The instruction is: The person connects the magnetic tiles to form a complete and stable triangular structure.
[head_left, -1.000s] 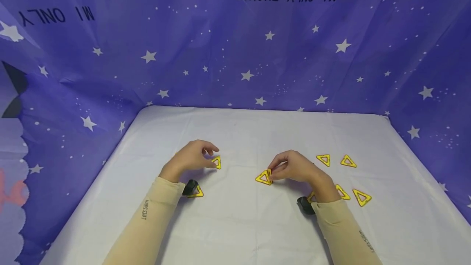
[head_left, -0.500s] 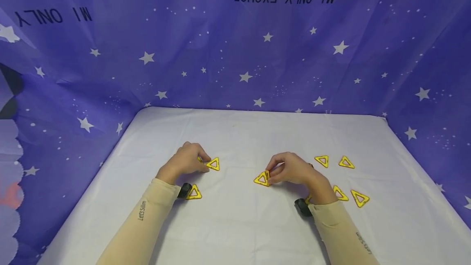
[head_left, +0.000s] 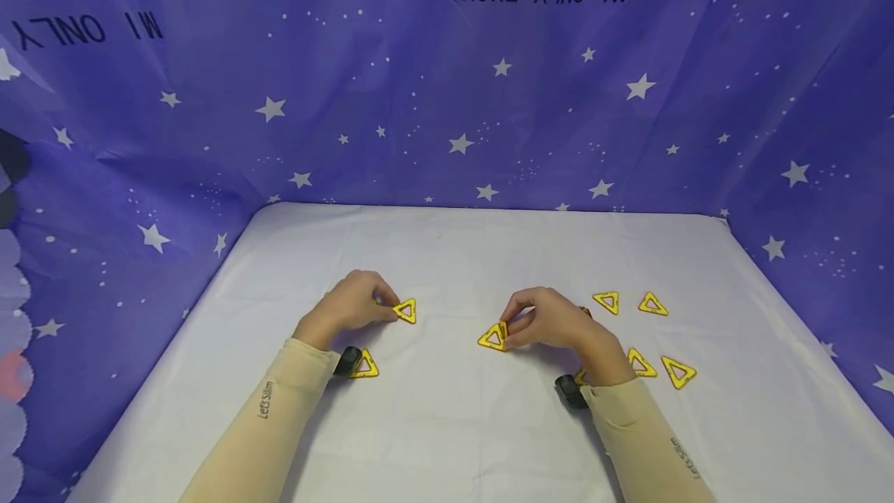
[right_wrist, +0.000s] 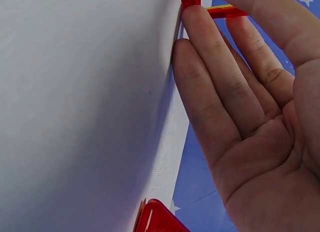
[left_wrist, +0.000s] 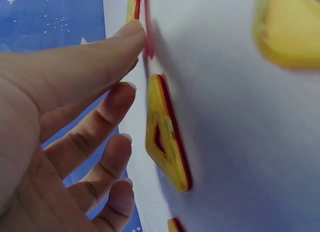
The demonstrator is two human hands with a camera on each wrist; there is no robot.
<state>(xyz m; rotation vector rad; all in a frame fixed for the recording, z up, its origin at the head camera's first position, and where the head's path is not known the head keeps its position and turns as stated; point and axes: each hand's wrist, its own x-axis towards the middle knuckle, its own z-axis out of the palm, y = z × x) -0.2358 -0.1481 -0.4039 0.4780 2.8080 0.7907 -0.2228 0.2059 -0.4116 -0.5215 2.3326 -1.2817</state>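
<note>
My left hand pinches the corner of a yellow triangular magnetic tile between thumb and index finger. Its other fingers are loosely bent in the left wrist view, beside a second tile on the table. My right hand pinches a raised tile whose lower edge meets a flat triangular tile. Red edges of the held piece show at the fingertips in the right wrist view. Another tile lies near the left wrist, partly behind the black wrist camera.
On the white-covered table, several yellow triangular tiles lie at the right, among them one tile at the back and another nearer. The right forearm partly covers others. A purple star-patterned curtain hangs behind and at the sides.
The left thumb and index finger have come together on the tile they hovered beside. My right hand keeps its grip on the raised tile, nearly still. The head view has shifted slightly.
</note>
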